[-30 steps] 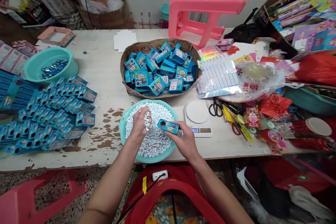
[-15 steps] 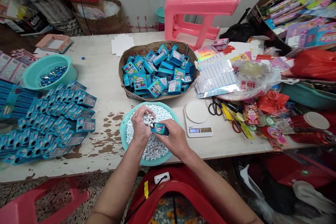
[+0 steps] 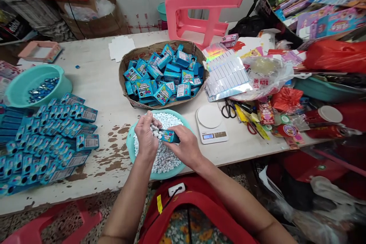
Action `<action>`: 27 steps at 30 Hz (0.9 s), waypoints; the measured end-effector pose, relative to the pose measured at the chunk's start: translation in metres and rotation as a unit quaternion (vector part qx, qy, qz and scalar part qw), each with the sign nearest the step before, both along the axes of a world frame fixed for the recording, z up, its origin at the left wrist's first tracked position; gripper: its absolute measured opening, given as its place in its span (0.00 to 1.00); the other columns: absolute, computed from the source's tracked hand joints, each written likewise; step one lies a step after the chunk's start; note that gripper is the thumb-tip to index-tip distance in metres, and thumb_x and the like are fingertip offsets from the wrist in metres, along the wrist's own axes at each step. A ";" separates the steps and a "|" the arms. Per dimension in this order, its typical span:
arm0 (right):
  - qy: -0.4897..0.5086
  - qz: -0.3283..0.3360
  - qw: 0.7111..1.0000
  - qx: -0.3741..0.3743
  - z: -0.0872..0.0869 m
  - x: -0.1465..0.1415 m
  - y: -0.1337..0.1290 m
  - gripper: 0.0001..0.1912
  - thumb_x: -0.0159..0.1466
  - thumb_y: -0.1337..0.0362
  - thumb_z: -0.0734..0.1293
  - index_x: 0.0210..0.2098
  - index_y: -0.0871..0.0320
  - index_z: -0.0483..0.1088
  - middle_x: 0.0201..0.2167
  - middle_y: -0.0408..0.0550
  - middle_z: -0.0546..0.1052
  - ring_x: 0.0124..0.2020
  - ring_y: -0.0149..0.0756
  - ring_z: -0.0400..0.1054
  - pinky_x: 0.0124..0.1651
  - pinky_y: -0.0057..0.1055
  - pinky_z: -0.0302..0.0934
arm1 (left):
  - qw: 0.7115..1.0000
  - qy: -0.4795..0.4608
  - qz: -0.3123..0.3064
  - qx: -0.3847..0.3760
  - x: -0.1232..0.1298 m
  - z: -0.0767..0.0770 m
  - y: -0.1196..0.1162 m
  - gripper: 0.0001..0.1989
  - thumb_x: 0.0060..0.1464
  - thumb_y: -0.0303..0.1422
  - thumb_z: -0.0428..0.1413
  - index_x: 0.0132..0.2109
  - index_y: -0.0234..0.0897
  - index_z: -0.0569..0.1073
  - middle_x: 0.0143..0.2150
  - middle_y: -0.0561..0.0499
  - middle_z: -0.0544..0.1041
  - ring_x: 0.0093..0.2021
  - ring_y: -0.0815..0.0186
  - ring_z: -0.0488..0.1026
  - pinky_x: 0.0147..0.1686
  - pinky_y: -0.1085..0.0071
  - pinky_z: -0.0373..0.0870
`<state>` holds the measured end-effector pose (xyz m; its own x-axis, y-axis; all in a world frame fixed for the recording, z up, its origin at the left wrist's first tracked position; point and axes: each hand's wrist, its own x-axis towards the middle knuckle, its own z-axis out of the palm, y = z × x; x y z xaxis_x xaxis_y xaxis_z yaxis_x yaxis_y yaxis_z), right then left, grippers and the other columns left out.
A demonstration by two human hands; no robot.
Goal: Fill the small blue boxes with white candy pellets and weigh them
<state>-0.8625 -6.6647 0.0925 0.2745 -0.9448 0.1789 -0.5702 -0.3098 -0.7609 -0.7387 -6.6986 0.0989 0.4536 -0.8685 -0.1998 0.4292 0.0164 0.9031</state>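
Observation:
Over a turquoise basin (image 3: 132, 152) of small white candies (image 3: 167, 160), my two hands are close together. My left hand (image 3: 147, 137) is cupped, its fingers curled around a handful of the white candies. A small blue candy box (image 3: 169, 136) is gripped in my right hand (image 3: 185, 145), its end turned toward the candies in the left palm. How many candies are inside the box cannot be seen. Behind the basin, a cut-down cardboard carton (image 3: 130, 97) holds many more blue boxes (image 3: 162, 93).
Rows of blue boxes (image 3: 54, 133) stand on the left, beside a turquoise bowl (image 3: 67, 85) of shiny blue wrapped pieces. A digital scale (image 3: 213, 137), scissors (image 3: 228, 109) and holographic sticker sheets (image 3: 225, 76) lie to the right. A pink stool (image 3: 210, 4) rests at the table's back.
The whole view has shifted, so the table's things appear further left. Both hands stay over the basin, left still cupping candies and right still holding the blue box beside them.

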 end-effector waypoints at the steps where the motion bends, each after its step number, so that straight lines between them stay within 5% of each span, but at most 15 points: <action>1: -0.006 0.006 1.000 0.001 0.000 -0.001 0.000 0.15 0.57 0.62 0.70 0.43 0.57 0.68 0.39 0.50 0.75 0.43 0.43 0.68 0.46 0.37 0.61 | 1.000 -0.006 0.007 -0.003 0.000 0.000 0.000 0.16 0.49 0.39 0.59 0.23 0.35 0.62 0.19 0.58 0.63 0.21 0.73 0.66 0.24 0.76 0.63; 13: -0.030 0.004 0.999 0.034 -0.008 -0.003 -0.002 0.18 0.53 0.63 0.73 0.42 0.57 0.70 0.38 0.48 0.75 0.42 0.42 0.68 0.45 0.36 0.62 | 1.000 0.001 -0.002 -0.009 -0.009 0.007 0.001 0.17 0.54 0.44 0.54 0.27 0.35 0.64 0.20 0.57 0.64 0.21 0.73 0.65 0.22 0.75 0.63; 18: -0.037 -0.004 0.999 0.013 0.002 -0.010 0.001 0.17 0.55 0.62 0.72 0.43 0.56 0.69 0.39 0.49 0.75 0.43 0.42 0.68 0.46 0.37 0.62 | 1.000 -0.003 -0.007 -0.024 -0.014 0.009 0.004 0.16 0.53 0.42 0.55 0.27 0.35 0.64 0.20 0.57 0.63 0.20 0.75 0.62 0.20 0.77 0.59; 27: -0.041 -0.015 0.999 0.021 0.000 -0.019 0.000 0.15 0.55 0.65 0.72 0.42 0.56 0.70 0.38 0.48 0.75 0.42 0.42 0.68 0.45 0.37 0.62 | 1.000 0.005 -0.008 -0.006 -0.026 -0.003 0.000 0.16 0.52 0.42 0.57 0.27 0.35 0.64 0.21 0.57 0.63 0.19 0.76 0.61 0.19 0.78 0.58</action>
